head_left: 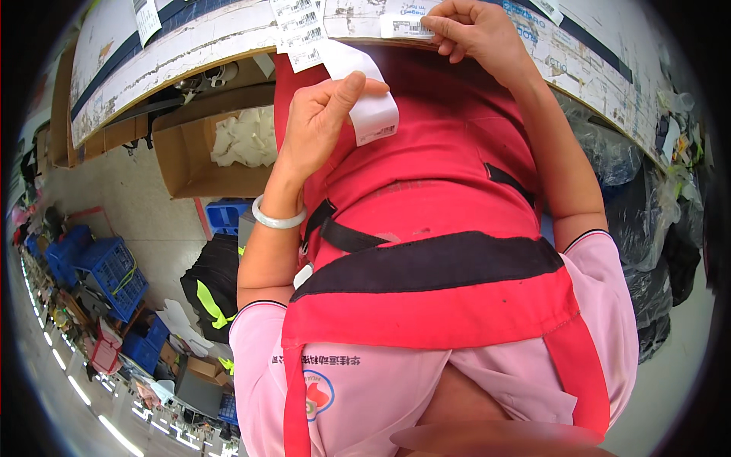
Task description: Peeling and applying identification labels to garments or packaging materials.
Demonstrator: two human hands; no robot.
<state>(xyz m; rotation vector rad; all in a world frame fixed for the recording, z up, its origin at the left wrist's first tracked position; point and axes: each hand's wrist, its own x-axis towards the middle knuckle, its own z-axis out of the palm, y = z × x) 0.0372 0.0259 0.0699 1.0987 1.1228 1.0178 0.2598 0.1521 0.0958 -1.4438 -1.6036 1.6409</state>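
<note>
My left hand (324, 118) is closed around a white strip of barcode labels (375, 114), its thumb lying across the paper. The strip's lower end curls down in front of my red apron (426, 152). Its upper part, a printed label sheet (299, 27), rests over the table edge. My right hand (483, 38) pinches the right end of a single small white barcode label (402, 27) between thumb and fingers, right at the near edge of the worn white tabletop (228, 34).
Under the table on the left stands a cardboard box (179, 152) with crumpled pale paper (247, 137). Blue crates (114, 274) and a black bag (213, 278) are on the floor at left. Clear plastic bags (636, 206) hang at the right. Another label (146, 19) lies on the table.
</note>
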